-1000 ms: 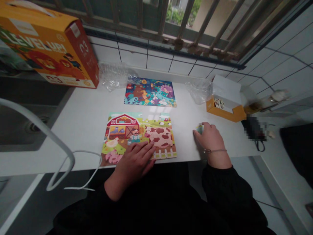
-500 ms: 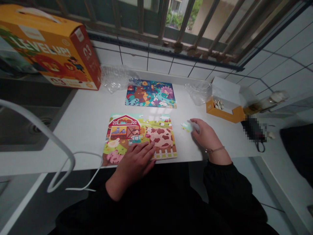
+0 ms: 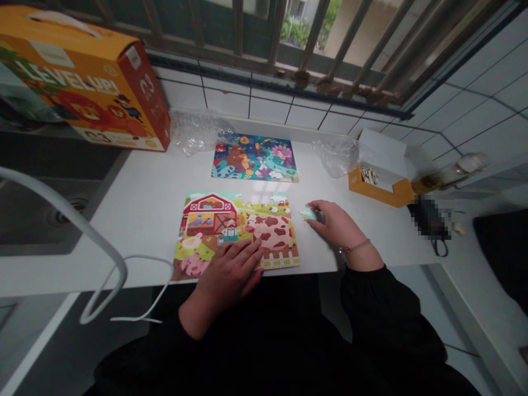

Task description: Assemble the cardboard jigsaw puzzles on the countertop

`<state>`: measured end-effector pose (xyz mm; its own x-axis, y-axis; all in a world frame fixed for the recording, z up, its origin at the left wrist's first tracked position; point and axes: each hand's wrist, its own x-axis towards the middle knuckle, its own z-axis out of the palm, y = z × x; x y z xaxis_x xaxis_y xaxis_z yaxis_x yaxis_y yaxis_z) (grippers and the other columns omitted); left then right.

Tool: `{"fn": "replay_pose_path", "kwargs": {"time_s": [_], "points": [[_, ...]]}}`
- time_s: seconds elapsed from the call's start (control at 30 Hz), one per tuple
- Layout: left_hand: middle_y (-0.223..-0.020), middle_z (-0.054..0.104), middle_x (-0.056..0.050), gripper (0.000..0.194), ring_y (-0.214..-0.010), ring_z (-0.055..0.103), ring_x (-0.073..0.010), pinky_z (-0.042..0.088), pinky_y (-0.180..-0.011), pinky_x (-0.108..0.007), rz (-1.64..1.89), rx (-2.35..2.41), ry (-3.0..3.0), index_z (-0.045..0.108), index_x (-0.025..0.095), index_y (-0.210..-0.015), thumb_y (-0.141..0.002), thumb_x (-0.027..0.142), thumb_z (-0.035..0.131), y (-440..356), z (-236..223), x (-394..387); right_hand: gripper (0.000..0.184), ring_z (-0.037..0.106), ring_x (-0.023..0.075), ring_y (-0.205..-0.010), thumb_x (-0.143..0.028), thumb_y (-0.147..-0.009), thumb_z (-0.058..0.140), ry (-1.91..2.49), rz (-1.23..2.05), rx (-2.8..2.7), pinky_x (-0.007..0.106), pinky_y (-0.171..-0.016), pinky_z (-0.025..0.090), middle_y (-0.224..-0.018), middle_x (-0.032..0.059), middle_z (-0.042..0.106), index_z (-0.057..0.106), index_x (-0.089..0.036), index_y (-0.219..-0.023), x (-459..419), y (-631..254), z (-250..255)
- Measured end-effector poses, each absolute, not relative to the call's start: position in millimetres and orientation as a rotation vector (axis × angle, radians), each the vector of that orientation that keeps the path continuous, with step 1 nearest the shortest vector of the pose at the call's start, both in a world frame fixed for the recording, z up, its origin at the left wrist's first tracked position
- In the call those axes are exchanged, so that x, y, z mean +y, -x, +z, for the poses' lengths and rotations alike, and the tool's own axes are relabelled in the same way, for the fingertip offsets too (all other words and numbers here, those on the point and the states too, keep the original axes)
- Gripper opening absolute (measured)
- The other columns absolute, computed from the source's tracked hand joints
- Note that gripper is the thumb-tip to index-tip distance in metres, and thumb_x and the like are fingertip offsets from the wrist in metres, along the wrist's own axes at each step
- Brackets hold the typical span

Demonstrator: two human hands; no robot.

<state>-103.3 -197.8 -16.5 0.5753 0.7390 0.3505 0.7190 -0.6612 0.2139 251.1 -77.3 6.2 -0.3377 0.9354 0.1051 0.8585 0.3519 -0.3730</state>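
My left hand [image 3: 230, 273] lies flat on the lower part of a farm jigsaw puzzle [image 3: 231, 228], its fingers resting over the fence and cow area. The puzzle shows a red barn, a farmer and a spotted cow. My right hand [image 3: 334, 223] is just off the puzzle's right edge, pinching a small pale blue-green puzzle piece [image 3: 308, 214] between its fingertips. That piece is a short distance from the puzzle's edge. A second jigsaw puzzle [image 3: 254, 158], with colourful animals, lies flat farther back.
The white counter [image 3: 140, 220] holds a large orange puzzle box [image 3: 82, 82], crumpled clear plastic bags [image 3: 198, 132] [image 3: 336, 157] and an orange box tray [image 3: 381, 190] with pieces. A sink [image 3: 37, 220] and white cable [image 3: 70, 236] are at left.
My right hand has moved left toward the farm puzzle with the pale piece in its fingers. My left hand has stayed on the puzzle.
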Motion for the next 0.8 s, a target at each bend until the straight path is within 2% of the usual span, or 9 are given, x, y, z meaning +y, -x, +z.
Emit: {"fn": "replay_pose_path", "kwargs": {"time_s": [0.13, 0.33, 0.57, 0.8], "points": [[-0.154, 0.070, -0.008, 0.042, -0.135, 0.067, -0.0328, 0.049, -0.107, -0.052, 0.645, 1.269, -2.738, 0.068, 0.024, -0.147, -0.107, 0.033, 0.065, 103.1, -16.7, -198.0, 0.036, 0.071, 0.0305, -0.100, -0.026, -0.087, 0.078, 1.593, 0.345, -2.350, 0.047, -0.092, 0.058, -0.111, 0.0100, 0.077, 0.069, -0.022, -0.121, -71.8, -248.1, 10.9], [-0.155, 0.069, -0.008, 0.040, -0.134, 0.067, -0.0326, 0.049, -0.107, -0.053, 0.628, 1.276, -2.738, 0.069, 0.022, -0.145, -0.108, 0.035, 0.065, 102.2, -17.9, -198.4, 0.038, 0.070, 0.0307, -0.102, -0.027, -0.087, 0.075, 1.529, 0.260, -2.306, 0.045, -0.092, 0.056, -0.112, 0.0117, 0.075, 0.066, -0.021, -0.123, -61.3, -238.1, 22.1], [-0.153, 0.070, -0.008, 0.040, -0.134, 0.067, -0.0318, 0.048, -0.108, -0.053, 0.647, 1.284, -2.753, 0.068, 0.022, -0.146, -0.109, 0.034, 0.063, 101.9, -16.9, -199.3, 0.028, 0.065, 0.0284, -0.112, -0.028, -0.096, 0.072, 1.211, 0.291, -2.549, 0.043, -0.104, 0.051, -0.120, 0.0123, 0.072, 0.071, -0.021, -0.123, -32.0, -171.3, 40.7], [-0.154, 0.070, -0.009, 0.036, -0.135, 0.066, -0.0316, 0.048, -0.108, -0.051, 0.616, 1.286, -2.733, 0.070, 0.022, -0.141, -0.110, 0.036, 0.061, 102.3, -16.5, -200.0, 0.030, 0.062, 0.0278, -0.115, -0.026, -0.102, 0.068, 1.106, 0.334, -2.763, 0.040, -0.106, 0.047, -0.122, 0.0137, 0.071, 0.077, -0.019, -0.130, -8.8, -94.5, 33.9]]}}
